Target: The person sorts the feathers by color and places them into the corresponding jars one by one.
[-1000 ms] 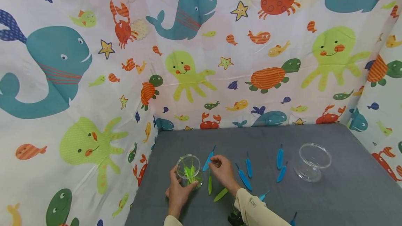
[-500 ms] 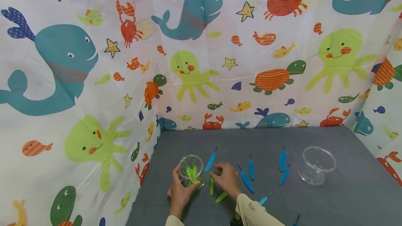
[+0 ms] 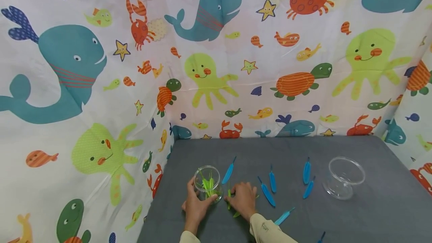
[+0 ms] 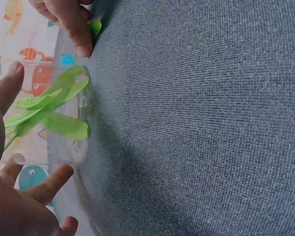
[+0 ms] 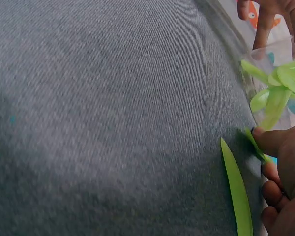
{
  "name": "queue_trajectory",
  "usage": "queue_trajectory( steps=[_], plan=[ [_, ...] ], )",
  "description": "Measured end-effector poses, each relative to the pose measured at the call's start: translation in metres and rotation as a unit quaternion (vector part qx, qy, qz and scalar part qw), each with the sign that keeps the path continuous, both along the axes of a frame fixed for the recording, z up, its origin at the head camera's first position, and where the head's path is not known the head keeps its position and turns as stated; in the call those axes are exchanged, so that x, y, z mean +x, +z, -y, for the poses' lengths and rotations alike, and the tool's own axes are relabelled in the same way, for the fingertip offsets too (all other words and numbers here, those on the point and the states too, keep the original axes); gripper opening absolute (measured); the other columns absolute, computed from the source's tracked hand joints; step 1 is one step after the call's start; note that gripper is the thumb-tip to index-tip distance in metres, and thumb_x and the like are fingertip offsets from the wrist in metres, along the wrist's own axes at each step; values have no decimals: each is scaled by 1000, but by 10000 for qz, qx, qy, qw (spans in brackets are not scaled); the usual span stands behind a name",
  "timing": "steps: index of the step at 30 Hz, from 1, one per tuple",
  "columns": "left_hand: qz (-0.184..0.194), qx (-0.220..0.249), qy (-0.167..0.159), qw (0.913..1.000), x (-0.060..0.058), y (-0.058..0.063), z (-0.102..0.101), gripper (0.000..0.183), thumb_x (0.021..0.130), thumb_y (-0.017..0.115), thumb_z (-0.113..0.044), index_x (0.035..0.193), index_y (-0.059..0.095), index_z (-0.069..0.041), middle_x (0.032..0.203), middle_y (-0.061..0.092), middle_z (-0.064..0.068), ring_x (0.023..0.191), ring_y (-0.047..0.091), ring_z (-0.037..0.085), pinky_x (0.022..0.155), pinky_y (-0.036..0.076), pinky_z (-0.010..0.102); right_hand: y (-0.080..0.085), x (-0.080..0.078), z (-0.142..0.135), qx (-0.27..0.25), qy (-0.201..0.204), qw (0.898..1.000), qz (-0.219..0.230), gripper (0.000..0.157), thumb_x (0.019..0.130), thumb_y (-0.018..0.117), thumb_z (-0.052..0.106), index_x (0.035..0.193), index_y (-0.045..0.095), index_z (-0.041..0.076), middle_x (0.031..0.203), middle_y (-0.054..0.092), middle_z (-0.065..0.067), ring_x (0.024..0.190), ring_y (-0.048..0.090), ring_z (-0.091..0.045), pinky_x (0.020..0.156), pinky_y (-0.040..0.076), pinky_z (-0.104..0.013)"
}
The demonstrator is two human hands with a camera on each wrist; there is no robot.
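Observation:
My left hand (image 3: 197, 207) holds a clear glass jar (image 3: 219, 193) upright on the table, thumb on the near side. Several green feathers (image 3: 208, 186) stand inside it, and the left wrist view shows them through the glass (image 4: 84, 108). Just right of the jar, my right hand (image 3: 243, 200) pinches another green feather (image 5: 253, 142) between thumb and finger, low over the cloth. One more green feather (image 5: 237, 189) lies flat beside that hand; in the head view the hand partly covers it.
Several blue feathers lie scattered rightward, including one behind the jar (image 3: 229, 172), a middle one (image 3: 268, 195) and a farther one (image 3: 306, 171). A clear footed glass bowl (image 3: 363, 175) stands at the right. A sea-animal curtain (image 3: 256, 55) hangs behind the grey table (image 3: 270, 151).
My right hand has come down and nearer from beside the blue feather to the green feather, which it now pinches. The left hand keeps its hold on the jar. The head view has shifted slightly.

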State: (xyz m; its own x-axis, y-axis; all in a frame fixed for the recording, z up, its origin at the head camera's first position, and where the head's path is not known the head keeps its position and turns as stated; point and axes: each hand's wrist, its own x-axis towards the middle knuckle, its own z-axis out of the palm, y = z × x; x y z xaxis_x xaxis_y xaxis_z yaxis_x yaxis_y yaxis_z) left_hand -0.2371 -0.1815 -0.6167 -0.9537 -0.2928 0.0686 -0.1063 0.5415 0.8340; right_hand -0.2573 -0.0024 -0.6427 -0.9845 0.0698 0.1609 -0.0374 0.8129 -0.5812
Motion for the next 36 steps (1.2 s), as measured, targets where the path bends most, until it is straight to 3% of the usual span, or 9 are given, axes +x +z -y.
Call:
queue_trajectory(
  steps=[11, 18, 24, 29, 36],
  plan=[
    [31, -2, 67, 10000, 0, 2, -1, 105, 67, 96, -34, 152, 33, -28, 150, 56, 12, 122, 65, 39, 98, 20, 60, 2, 1, 7, -94, -26, 9999, -111, 25, 73, 90, 24, 63, 67, 21, 67, 60, 7, 68, 46, -17, 73, 31, -45],
    [-37, 83, 5, 10000, 1, 1, -1, 106, 68, 96, -34, 152, 32, -26, 154, 51, 11, 123, 64, 42, 101, 18, 61, 9, 4, -10, -294, 81, 9970, -718, 23, 81, 79, 9, 68, 64, 19, 61, 57, 7, 60, 46, -11, 68, 30, -39],
    [-180, 45, 14, 9998, 0, -1, -1, 106, 67, 96, -33, 152, 33, -23, 155, 49, 12, 122, 64, 43, 102, 17, 63, 19, -2, -28, -1240, 441, 9879, -814, 10, 85, 79, 5, 89, 70, 9, 69, 63, 5, 60, 52, -4, 67, 44, -31],
    [-180, 11, 21, 9998, 0, 0, -2, 106, 67, 96, -33, 152, 33, -23, 156, 49, 11, 123, 64, 43, 102, 17, 63, 24, -11, -36, -2313, 709, 9692, -452, 27, 91, 72, 0, 117, 70, 3, 81, 66, 0, 67, 56, -5, 60, 47, -24],
    [-187, -17, 37, 9998, 0, 0, -3, 106, 67, 97, -31, 151, 33, -23, 156, 49, 12, 122, 63, 45, 100, 17, 63, 42, -14, -35, -2896, 724, 9540, -268, 29, 93, 71, 3, 120, 71, 10, 92, 68, -5, 78, 60, -12, 67, 51, -26]
  ],
)
